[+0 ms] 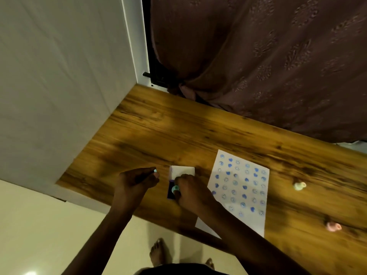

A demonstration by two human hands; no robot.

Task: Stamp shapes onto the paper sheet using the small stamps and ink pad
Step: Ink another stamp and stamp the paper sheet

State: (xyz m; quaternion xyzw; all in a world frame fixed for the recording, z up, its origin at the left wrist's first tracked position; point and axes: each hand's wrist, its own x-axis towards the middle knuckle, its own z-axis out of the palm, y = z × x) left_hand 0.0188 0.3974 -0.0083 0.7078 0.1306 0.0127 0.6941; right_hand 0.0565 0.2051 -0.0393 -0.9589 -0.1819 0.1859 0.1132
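A wood-grain table (178, 124) stands against a white wall (59, 76) and a brown patterned curtain (258, 56). The right grip (186, 189) is clamped on a teal stamp (175, 188), pressed on the dark ink pad (170, 192) beside its white lid (182, 171). The left grip (137, 181) pinches a small teal stamp (155, 170). The paper sheet (240, 187), covered in blue prints, lies just right of the right grip; beyond it lie a yellowish stamp (299, 185) and a pink stamp (333, 226).

Wood-grain table (178, 126): stamped paper sheet (238, 191), open ink pad (179, 179) left of it, yellow stamp (299, 185) and pink stamp (333, 226) right.
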